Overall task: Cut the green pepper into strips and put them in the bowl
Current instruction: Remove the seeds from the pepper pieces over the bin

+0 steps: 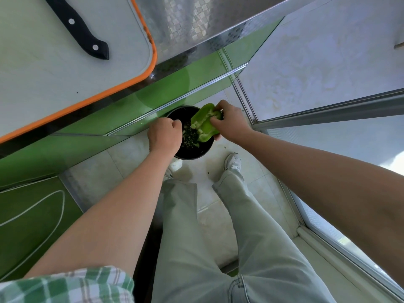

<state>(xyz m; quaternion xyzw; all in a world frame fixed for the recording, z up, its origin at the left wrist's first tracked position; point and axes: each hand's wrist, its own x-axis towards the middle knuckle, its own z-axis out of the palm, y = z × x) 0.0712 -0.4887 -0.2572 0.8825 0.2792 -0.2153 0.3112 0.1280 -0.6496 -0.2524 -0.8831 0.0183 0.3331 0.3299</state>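
Black bin (192, 155) holds seeds (189, 138); right hand (231, 121) grips pepper half (204, 124) above.

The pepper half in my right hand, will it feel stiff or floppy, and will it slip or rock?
Probably stiff and light: the pepper half holds its hollow cupped shape though the right hand grips it from one side only. Its smooth skin may be slippery. Set down on its curved back, it would likely rock.
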